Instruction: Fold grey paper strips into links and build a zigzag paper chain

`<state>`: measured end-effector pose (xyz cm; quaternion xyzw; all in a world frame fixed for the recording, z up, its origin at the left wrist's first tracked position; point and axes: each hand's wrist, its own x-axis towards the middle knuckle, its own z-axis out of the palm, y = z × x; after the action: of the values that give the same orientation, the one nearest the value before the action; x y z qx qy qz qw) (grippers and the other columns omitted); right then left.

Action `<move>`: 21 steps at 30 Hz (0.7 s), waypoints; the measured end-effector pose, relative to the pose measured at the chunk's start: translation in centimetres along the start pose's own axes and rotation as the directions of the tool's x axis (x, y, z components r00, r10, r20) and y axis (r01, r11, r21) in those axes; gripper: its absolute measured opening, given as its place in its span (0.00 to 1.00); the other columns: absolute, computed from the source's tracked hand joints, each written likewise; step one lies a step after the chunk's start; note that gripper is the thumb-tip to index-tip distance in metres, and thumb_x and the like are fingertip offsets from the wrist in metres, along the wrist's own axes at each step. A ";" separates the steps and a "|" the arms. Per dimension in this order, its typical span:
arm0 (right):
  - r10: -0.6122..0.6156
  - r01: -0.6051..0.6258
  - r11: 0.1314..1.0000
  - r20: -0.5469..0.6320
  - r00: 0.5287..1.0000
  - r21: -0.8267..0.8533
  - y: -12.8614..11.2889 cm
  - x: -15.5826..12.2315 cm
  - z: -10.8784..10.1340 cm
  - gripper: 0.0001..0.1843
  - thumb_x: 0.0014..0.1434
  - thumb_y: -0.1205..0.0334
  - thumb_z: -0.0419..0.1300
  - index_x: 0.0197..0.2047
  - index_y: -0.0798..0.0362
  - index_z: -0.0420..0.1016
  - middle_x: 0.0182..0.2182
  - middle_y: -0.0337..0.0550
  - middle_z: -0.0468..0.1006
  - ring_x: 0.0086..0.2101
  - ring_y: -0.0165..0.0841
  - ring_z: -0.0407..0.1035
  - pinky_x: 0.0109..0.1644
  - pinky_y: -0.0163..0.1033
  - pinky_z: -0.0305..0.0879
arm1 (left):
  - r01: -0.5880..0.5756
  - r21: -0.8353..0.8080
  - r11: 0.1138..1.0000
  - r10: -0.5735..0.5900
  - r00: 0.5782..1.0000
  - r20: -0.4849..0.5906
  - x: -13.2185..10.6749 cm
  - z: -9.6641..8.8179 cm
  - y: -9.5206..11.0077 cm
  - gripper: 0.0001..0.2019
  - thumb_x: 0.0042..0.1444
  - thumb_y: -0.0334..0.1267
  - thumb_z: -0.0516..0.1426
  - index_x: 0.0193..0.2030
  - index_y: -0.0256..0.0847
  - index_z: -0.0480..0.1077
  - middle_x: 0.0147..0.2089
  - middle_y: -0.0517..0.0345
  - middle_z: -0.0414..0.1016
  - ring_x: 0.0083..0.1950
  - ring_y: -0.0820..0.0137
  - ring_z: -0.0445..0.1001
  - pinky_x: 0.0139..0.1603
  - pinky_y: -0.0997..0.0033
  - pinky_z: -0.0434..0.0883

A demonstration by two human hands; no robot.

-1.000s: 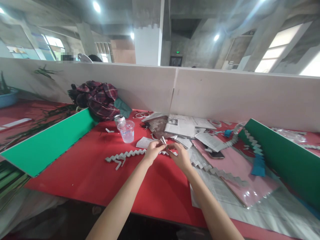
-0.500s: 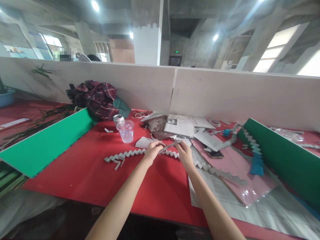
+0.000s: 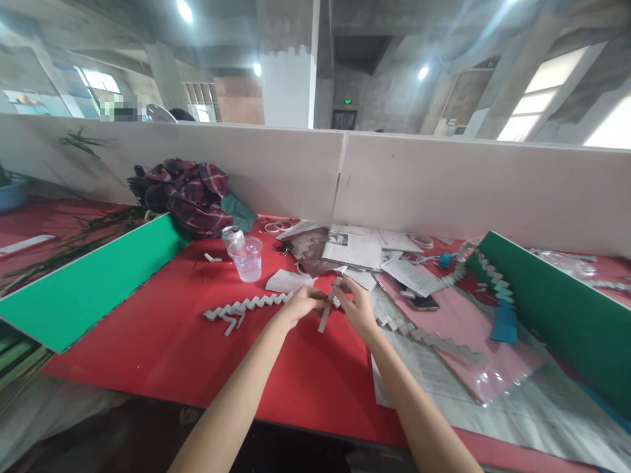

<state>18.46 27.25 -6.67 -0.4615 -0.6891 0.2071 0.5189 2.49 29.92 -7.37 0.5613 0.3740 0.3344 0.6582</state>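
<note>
A narrow grey-white paper strip (image 3: 324, 320) is pinched between my two hands over the red tabletop, tilted with its lower end toward me. My left hand (image 3: 302, 306) grips it from the left with closed fingertips. My right hand (image 3: 357, 301) holds its upper end between thumb and fingers. Behind and beneath the hands runs a zigzag folded paper chain (image 3: 256, 302), partly hidden by them. Its right stretch (image 3: 424, 335) lies over newspaper and a pink folder. Small folded paper pieces (image 3: 231, 325) lie beside the chain's left end.
A clear plastic cup (image 3: 248, 263) and a can (image 3: 231, 234) stand at left. Newspapers (image 3: 352, 246), a phone (image 3: 424, 303) and the pink folder (image 3: 486, 348) lie right of centre. Green dividers (image 3: 103, 282) flank the red table (image 3: 162, 368). Plaid cloth (image 3: 197, 197) is bunched behind.
The paper strip has turned from nearly crosswise to steeply slanted, its lower end now toward me. My right hand has shifted slightly left, closer to my left hand.
</note>
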 end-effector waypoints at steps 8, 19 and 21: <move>0.031 -0.030 0.998 -0.018 0.999 0.048 -0.1 -0.1 0.1 0.07 0.60 0.59 0.52 0.36 0.52 0.67 0.31 0.41 0.75 0.33 0.34 0.71 0.39 0.37 0.65 | -0.020 -0.016 1.000 0.020 0.998 0.054 -0.4 0.4 0.4 0.07 0.43 0.36 0.62 0.30 0.34 0.75 0.29 0.52 0.78 0.33 0.65 0.76 0.38 0.65 0.71; 0.042 -0.042 0.999 0.015 0.999 0.023 0.1 -0.3 0.2 0.07 0.60 0.60 0.52 0.39 0.50 0.68 0.34 0.43 0.77 0.38 0.36 0.73 0.37 0.37 0.68 | -0.088 -0.019 0.996 0.089 0.992 0.089 -0.7 0.6 0.8 0.08 0.44 0.37 0.62 0.31 0.34 0.74 0.30 0.53 0.77 0.33 0.65 0.76 0.40 0.63 0.71; 0.015 -0.014 1.000 0.045 0.999 -0.008 0.0 -0.3 -0.1 0.09 0.60 0.61 0.51 0.40 0.50 0.71 0.36 0.43 0.78 0.38 0.36 0.73 0.40 0.39 0.68 | -0.103 -0.021 0.994 0.105 0.991 0.088 -0.8 0.7 0.9 0.08 0.44 0.37 0.62 0.31 0.34 0.74 0.30 0.52 0.77 0.33 0.64 0.76 0.40 0.63 0.71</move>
<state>18.51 26.96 -6.78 -0.4638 -0.6980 0.2184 0.5000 2.68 29.08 -6.36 0.5889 0.3119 0.3462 0.6604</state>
